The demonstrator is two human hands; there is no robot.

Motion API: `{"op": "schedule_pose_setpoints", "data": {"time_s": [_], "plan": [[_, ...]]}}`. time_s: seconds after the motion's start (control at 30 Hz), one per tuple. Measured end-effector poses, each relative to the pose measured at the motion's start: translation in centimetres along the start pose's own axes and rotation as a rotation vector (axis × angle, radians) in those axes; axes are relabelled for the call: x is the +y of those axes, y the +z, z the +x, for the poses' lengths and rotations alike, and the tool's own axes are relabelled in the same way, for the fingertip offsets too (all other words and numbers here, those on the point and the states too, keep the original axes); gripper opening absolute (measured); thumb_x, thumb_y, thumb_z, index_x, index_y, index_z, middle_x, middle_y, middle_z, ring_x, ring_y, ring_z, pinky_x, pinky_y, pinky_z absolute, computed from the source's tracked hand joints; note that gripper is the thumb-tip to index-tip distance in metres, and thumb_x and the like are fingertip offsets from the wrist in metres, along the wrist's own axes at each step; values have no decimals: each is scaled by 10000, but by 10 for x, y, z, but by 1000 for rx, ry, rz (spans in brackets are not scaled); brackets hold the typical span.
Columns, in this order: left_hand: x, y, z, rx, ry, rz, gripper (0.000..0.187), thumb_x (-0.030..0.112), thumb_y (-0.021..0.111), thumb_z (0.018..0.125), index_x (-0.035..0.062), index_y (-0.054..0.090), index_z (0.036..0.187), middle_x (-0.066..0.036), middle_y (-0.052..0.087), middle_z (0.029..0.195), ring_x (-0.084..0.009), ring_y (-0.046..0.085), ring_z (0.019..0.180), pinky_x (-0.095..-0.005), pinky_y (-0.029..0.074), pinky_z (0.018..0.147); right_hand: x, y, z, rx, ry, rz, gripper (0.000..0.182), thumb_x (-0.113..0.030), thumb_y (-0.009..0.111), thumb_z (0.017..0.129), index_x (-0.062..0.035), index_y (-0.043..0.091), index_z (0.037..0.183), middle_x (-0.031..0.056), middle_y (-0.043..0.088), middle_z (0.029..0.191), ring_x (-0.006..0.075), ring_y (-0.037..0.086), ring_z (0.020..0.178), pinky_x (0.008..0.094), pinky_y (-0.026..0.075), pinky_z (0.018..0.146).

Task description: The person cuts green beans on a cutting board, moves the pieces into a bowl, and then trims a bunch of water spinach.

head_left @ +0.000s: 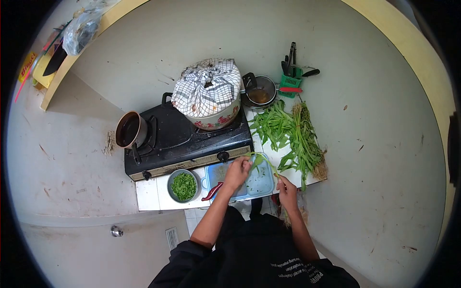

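Note:
A green leafy stem [270, 164], like water spinach, stretches in an arc between my hands. My left hand [237, 174] is closed at its leafy end, fingers pinched above a blue plastic tray [263, 190] with small green scraps on it. Near the tray's right edge, my right hand [287, 192] grips the stem's other end. A red-handled knife [212, 191] lies at the tray's left side, partly hidden by my left forearm. Left of the tray stands a grey bowl [170, 188] of chopped greens [184, 186]. Bundled leafy greens [301, 137] with roots lie on the right.
A black gas stove [163, 126] carries a cloth-wrapped flowered pot [215, 119] and a brown saucepan [142, 129]. Behind the greens are a red-handled strainer [289, 90], resting over a pan, and a green utensil basket [289, 85]. White tile counter [156, 194] borders the stove.

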State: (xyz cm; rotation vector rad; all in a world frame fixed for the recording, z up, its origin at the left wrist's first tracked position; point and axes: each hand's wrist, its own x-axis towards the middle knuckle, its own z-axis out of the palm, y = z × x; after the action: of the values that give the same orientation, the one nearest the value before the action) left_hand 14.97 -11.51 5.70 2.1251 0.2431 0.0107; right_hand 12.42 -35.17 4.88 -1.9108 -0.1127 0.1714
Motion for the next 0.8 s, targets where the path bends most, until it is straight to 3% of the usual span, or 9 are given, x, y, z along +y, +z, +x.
{"op": "schedule_pose_setpoints", "data": {"time_s": [0.1, 0.2, 0.3, 0.4, 0.5, 0.6, 0.8], "plan": [[10, 5, -1, 9, 116, -156, 337, 201, 703, 896, 0, 645, 1161, -168, 691, 927, -303, 676, 847, -388, 526, 785, 1, -2, 2, -20, 44, 80, 309, -217, 486, 1041, -35, 670, 1211, 18, 505, 646, 102, 487, 619, 278, 426, 595], [19, 12, -1, 130, 148, -86, 366, 193, 743, 871, 12, 652, 1177, -140, 683, 1014, -231, 667, 907, -337, 516, 762, -2, -6, 1, -49, 43, 98, 314, -226, 478, 1047, -36, 674, 1202, -4, 506, 659, 85, 479, 628, 258, 412, 599], [20, 22, 2, 303, 217, -3, 377, 185, 766, 847, 31, 650, 1171, -138, 655, 1019, -259, 645, 925, -352, 504, 797, -1, -4, 0, -92, 97, 176, 334, -243, 453, 1057, -38, 677, 1196, -11, 495, 660, 83, 471, 633, 246, 402, 612], [20, 26, 3, 312, 313, 5, 390, 181, 778, 830, 27, 644, 1162, -148, 641, 1014, -286, 629, 951, -377, 501, 822, -3, -8, -2, -152, 131, 177, 354, -259, 438, 1065, -31, 678, 1191, -20, 483, 662, 79, 458, 635, 237, 391, 620], [18, 30, 3, 257, 275, -17, 395, 208, 769, 844, 13, 639, 1162, -166, 650, 1027, -298, 634, 943, -390, 503, 837, -2, -10, -4, -222, 154, 249, 387, -282, 398, 1083, -27, 658, 1215, -45, 464, 667, 56, 419, 635, 217, 354, 611], [10, 34, 2, 131, 100, 18, 407, 240, 757, 860, 6, 636, 1169, -185, 657, 1047, -306, 638, 953, -391, 503, 848, -8, -14, -9, -271, 169, 308, 387, -280, 387, 1086, -31, 656, 1209, -45, 469, 666, 55, 415, 630, 215, 351, 611], [16, 41, -3, 187, 212, -123, 303, 208, 714, 887, -7, 669, 1096, -213, 667, 1065, -359, 634, 997, -402, 493, 870, -17, -13, -19, -303, 213, 285, 372, -256, 389, 1083, -16, 654, 1186, -27, 463, 672, 71, 432, 634, 237, 379, 609]]}}
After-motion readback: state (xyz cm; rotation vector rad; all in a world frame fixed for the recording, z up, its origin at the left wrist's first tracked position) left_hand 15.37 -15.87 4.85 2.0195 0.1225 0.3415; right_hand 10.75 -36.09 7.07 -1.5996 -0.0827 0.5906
